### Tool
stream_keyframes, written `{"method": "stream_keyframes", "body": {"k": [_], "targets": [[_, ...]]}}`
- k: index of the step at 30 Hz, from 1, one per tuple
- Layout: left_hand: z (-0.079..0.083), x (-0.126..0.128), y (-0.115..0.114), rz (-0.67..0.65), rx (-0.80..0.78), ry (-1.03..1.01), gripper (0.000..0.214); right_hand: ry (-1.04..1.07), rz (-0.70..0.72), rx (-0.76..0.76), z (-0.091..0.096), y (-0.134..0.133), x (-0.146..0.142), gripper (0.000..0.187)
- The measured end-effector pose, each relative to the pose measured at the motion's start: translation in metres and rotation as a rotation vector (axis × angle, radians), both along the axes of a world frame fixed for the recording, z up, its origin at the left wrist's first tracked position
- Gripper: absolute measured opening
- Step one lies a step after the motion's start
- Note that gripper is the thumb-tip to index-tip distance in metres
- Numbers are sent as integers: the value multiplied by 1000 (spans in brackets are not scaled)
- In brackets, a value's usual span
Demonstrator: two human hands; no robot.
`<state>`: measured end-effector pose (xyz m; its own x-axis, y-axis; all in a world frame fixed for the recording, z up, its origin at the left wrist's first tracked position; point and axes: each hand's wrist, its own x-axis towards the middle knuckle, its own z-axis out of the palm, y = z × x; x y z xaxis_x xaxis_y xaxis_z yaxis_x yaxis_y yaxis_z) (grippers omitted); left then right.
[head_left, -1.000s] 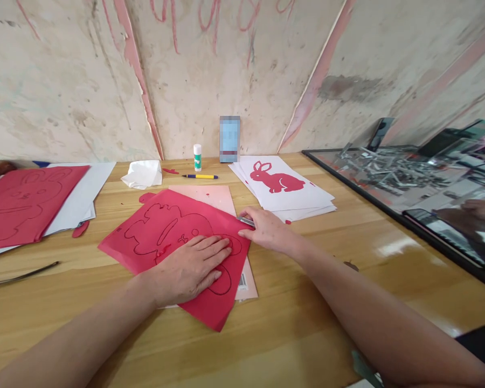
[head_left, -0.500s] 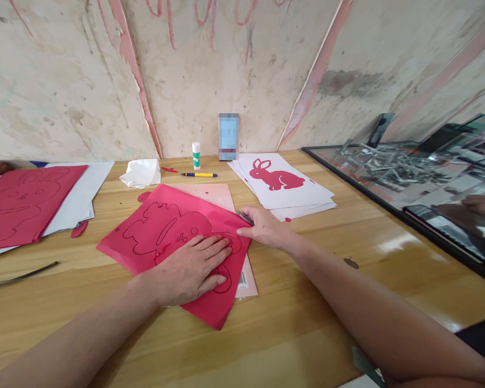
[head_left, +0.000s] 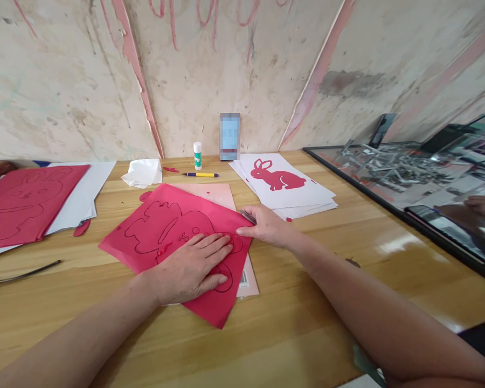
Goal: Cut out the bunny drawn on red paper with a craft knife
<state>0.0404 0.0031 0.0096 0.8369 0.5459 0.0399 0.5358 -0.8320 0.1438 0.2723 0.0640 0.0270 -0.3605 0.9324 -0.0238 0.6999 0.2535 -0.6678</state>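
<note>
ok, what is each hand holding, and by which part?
Right hand grips a slim grey tool by its shaft; only one end shows. Left hand grasps nothing, lying flat on the red paper.

1. We see bright, even daylight; only soft shadows lie beside the left hand (head_left: 189, 267) on the paper (head_left: 161, 226).
2. Glare streaks the table (head_left: 392, 245) at right, near the reflective glass (head_left: 388, 172).
3. Edges bow outward; focus is sharp throughout.

Flat outlined red sheet (head_left: 173, 226), silver tool (head_left: 248, 216)
</note>
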Motion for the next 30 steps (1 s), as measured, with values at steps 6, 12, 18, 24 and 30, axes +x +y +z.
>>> {"method": "stream_keyframes", "body": {"k": [6,12,18,24,30], "targets": [[2,-7,7,91,39,-30,54,73,11,-71,-3,5,7,22],[12,-34,28,335,156,-119,52,141,85,-169,7,5,8,16],[17,-66,50,529,199,-273,58,223,191,-160,14,9,16,14],[26,-86,56,704,112,-340,68,132,244,-38,20,11,27,20],[29,-93,60,644,156,-385,69,109,272,-33,22,11,33,15]]}}
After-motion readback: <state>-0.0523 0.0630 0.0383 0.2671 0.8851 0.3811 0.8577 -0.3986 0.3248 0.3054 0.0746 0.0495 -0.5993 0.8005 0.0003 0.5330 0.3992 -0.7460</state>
